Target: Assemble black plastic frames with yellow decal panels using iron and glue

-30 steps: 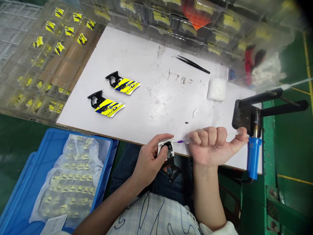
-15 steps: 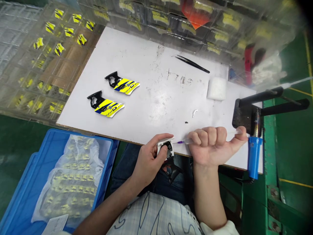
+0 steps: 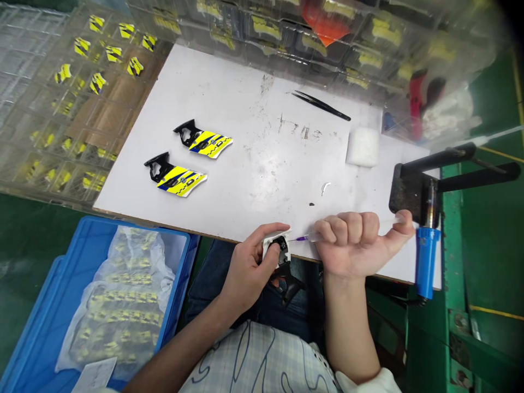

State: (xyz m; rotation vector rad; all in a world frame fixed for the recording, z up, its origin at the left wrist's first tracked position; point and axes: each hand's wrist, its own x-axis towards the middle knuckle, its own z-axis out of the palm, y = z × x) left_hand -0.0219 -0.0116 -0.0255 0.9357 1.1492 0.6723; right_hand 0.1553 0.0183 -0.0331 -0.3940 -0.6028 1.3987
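At the tabletop's near edge, our left hand grips a small plastic part; our right hand, fingers fisted, clasps a syringe.

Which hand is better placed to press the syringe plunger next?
Right. The right hand already grips the syringe, thumb at its rear end, tip at the part the left hand holds.

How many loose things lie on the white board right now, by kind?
Yellow-and-black printed parts: 2
Black tweezers: 1
White foam block: 1
Total: 4, not counting tiny scraps, or the part in the left hand and the syringe in the right hand.
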